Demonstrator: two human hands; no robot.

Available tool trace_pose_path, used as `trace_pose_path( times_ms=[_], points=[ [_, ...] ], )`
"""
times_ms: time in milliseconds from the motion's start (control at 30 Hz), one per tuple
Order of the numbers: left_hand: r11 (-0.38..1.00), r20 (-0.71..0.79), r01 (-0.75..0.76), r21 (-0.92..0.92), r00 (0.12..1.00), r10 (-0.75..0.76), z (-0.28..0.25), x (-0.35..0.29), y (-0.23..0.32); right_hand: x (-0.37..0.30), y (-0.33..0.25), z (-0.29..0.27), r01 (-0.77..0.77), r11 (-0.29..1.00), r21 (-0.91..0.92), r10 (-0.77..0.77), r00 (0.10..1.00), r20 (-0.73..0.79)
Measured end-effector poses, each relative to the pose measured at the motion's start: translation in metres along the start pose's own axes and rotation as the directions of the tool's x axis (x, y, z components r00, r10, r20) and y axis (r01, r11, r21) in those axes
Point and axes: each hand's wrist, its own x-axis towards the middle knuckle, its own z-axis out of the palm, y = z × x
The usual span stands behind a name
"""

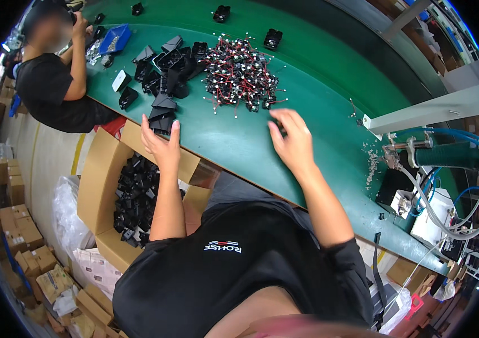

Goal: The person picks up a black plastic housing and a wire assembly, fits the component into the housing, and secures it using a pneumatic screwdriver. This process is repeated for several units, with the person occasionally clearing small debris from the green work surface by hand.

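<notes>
Black angular plastic housings [163, 105], heaped on green smooth-topped workbench [225, 143]; nearest one at left hand [162, 151], fingers spread wide, contact impossible to tell. Right hand [296, 145]: apparently empty, thumb and forefinger parted, just beside pile of small dark modules with red wires and white tips [242, 73]. Advisable: lift one module by body, not wires, freeing leads gently; steady housing from both sides. Count: hands, two; modules and heaped housings, too tangled to number; open brown cardboard box [99, 174], one; blue plastic tray [121, 34], one; lone black boxy units [273, 39] beyond pile, two.
</notes>
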Motion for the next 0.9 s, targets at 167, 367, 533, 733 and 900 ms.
trace_pose_path(
  times_ms=[167,367,533,733,900],
  points=[
    [0.981,0.063,0.053,-0.184,0.997,-0.042,-0.01,-0.004,-0.016,0.027,0.003,0.014,-0.33,0.942,-0.055,0.33,0.944,-0.01],
    [0.874,0.032,-0.009,-0.486,0.999,0.028,-0.037,-0.017,-0.021,0.026,0.014,0.018,0.111,0.968,-0.227,-0.109,0.994,0.019],
    [0.679,0.211,0.08,-0.73,0.971,0.112,-0.052,-0.027,0.028,0.022,0.014,0.003,0.042,0.969,-0.242,-0.034,0.999,0.037],
    [0.476,0.698,0.53,-0.702,0.646,0.31,-0.006,-0.047,0.118,0.011,0.01,-0.023,0.104,0.93,-0.354,-0.058,0.989,0.139],
    [0.573,0.707,0.432,-0.696,0.553,0.442,0.029,-0.047,0.145,-0.022,0.013,-0.041,-0.055,0.969,-0.243,0.105,0.975,0.197]
  ],
)
